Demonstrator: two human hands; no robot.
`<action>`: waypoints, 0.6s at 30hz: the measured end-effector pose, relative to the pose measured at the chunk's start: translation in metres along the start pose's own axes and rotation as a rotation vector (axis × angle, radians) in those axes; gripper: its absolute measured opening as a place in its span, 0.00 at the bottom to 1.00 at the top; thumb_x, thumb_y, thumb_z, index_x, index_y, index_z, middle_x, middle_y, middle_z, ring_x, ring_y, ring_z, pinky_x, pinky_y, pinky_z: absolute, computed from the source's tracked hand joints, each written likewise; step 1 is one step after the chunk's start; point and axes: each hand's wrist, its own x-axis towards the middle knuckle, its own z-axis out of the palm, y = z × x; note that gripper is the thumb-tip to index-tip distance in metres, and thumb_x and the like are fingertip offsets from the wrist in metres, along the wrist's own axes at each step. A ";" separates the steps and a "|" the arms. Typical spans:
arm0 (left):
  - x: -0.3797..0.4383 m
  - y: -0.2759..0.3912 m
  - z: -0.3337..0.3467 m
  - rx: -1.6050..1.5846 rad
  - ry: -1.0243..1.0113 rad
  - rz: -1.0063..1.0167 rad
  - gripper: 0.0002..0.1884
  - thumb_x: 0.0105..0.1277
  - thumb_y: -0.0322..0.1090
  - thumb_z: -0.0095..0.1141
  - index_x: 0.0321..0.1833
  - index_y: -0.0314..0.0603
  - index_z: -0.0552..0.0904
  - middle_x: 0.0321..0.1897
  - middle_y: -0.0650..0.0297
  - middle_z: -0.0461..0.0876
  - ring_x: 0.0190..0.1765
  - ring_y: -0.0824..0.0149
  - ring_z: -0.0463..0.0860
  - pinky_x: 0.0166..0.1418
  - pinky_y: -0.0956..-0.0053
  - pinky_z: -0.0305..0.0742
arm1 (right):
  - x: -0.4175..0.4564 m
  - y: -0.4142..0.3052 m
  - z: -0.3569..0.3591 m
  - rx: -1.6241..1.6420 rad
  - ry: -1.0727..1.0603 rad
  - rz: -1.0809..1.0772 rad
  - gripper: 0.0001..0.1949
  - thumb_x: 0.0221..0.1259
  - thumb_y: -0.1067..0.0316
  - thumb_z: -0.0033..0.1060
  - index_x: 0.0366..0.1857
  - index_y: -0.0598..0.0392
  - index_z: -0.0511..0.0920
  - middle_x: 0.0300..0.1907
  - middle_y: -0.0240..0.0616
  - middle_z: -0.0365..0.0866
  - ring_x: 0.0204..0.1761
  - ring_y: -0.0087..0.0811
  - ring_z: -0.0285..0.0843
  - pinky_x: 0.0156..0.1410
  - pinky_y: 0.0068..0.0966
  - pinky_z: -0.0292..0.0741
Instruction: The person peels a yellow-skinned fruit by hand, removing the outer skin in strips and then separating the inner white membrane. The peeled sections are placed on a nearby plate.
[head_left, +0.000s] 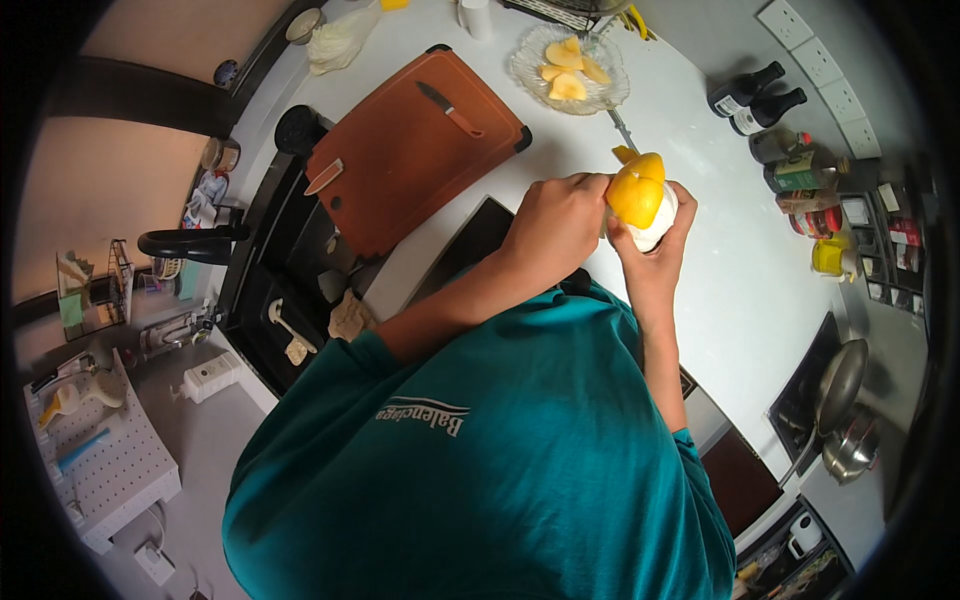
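Note:
A citrus fruit (657, 229) with white pith showing sits in my right hand (651, 244), whose thumb and fingers wrap its near and right sides. Yellow peel (637, 191) still covers its upper left part, and a flap of it stands up at the far side. My left hand (562, 214) is closed against the left edge of the peel; its fingertips are partly hidden. Both hands are above the white countertop (739, 262). Beyond them, a clear glass plate (525, 64) holds several pale yellow pieces (568, 86), possibly peel.
On the brown cutting board (405, 165) lies a paring knife (448, 109); the board partly overhangs the black sink (259, 300). A grey utensil (622, 129) lies beside the plate. Dark bottles (746, 88) and jars (817, 222) line the right wall. A frying pan (840, 386) stands at lower right.

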 end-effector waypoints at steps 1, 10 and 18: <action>0.000 0.002 0.002 0.020 0.017 -0.020 0.02 0.65 0.21 0.59 0.38 0.30 0.80 0.35 0.43 0.86 0.38 0.38 0.86 0.38 0.53 0.80 | 0.000 0.000 0.002 -0.030 0.016 -0.037 0.36 0.59 0.71 0.75 0.69 0.54 0.62 0.58 0.42 0.74 0.60 0.33 0.77 0.67 0.30 0.76; 0.010 -0.022 0.012 -0.431 -0.039 -0.344 0.09 0.66 0.20 0.60 0.48 0.31 0.86 0.38 0.61 0.91 0.41 0.73 0.87 0.45 0.75 0.79 | 0.001 0.001 0.000 -0.080 0.066 -0.114 0.38 0.57 0.71 0.78 0.70 0.56 0.61 0.59 0.43 0.73 0.62 0.34 0.77 0.69 0.31 0.75; 0.022 -0.030 -0.004 -0.817 -0.255 -0.403 0.11 0.76 0.28 0.60 0.55 0.29 0.87 0.43 0.63 0.90 0.47 0.76 0.87 0.51 0.78 0.82 | 0.005 -0.006 -0.015 0.014 -0.027 -0.001 0.41 0.55 0.69 0.79 0.71 0.52 0.60 0.61 0.41 0.71 0.64 0.34 0.75 0.70 0.32 0.75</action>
